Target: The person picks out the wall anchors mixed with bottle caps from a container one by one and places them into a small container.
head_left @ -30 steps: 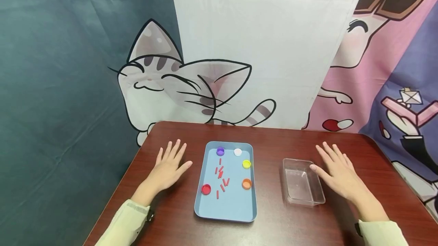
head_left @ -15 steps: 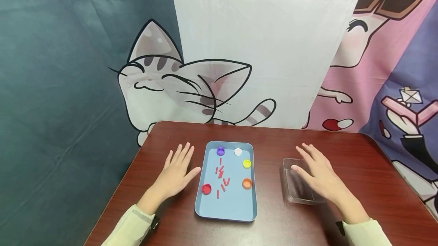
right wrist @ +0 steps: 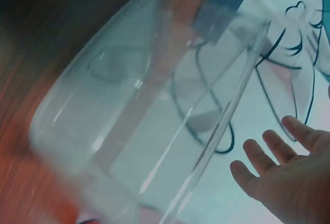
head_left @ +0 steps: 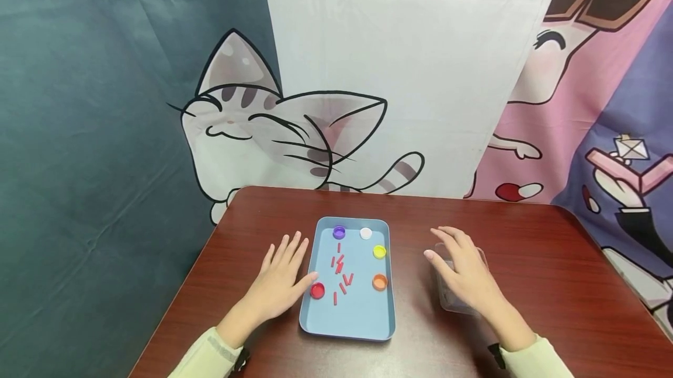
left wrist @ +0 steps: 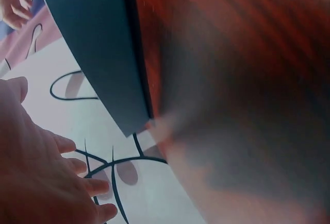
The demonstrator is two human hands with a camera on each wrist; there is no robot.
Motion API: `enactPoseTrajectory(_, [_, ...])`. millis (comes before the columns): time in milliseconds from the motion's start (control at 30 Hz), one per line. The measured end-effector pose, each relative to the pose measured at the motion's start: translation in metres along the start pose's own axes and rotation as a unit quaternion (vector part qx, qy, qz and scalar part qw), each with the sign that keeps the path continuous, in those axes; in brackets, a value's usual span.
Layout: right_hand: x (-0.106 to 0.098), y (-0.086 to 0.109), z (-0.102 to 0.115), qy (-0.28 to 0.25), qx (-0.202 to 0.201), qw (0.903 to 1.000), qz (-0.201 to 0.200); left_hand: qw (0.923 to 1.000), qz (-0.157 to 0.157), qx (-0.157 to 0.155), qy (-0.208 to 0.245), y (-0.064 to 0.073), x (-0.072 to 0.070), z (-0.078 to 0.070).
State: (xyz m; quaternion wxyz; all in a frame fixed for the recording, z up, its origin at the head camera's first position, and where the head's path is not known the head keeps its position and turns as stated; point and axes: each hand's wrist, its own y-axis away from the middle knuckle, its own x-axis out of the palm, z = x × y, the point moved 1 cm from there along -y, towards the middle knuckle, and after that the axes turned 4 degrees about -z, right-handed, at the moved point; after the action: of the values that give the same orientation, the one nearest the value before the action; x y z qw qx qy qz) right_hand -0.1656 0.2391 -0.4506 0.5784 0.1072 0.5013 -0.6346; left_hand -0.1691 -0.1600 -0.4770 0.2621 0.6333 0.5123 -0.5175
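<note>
My left hand (head_left: 278, 284) hovers by the left rim of the blue tray (head_left: 352, 321), fingers spread, its thumb near the red cap (head_left: 317, 290). In the left wrist view, nothing is in that hand (left wrist: 46, 167) beside the tray's side wall (left wrist: 93, 38). Inside the tray lie several short red sticks (head_left: 335, 298), plus purple (head_left: 339, 232), white (head_left: 366, 233), yellow (head_left: 379, 252) and orange (head_left: 380, 282) caps. My right hand (head_left: 465, 278) is over the clear plastic box (head_left: 451, 301), hiding much of it. The right wrist view shows its fingers (right wrist: 278, 149) loosely extended, apart from the box wall.
The brown wooden table (head_left: 415, 343) bears the tray and the box. Behind its far edge hangs a cloth backdrop (head_left: 420, 74) with a cartoon cat and figures.
Both hands have moved inward. The left has come right and nearer, to the tray's rim; the right has moved left from the box's right side to above it. Tray and caps stay put.
</note>
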Motion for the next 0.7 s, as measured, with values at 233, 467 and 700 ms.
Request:
enactPoseTrajectory(233, [0.021,0.002,0.02,-0.025,0.023,0.9993,0.012,0.9999,0.008,-0.005,0.004,0.011,0.008,-0.009])
enactPoseTrajectory(467, [0.038,0.001,0.037,-0.035,0.031,0.998,0.042,0.9998,0.012,-0.009,0.009,0.018,0.01,-0.017])
enactPoseTrajectory(700, [0.053,-0.001,0.051,-0.027,0.02,0.9978,0.057,0.9999,0.011,-0.004,-0.006,0.025,0.015,-0.023])
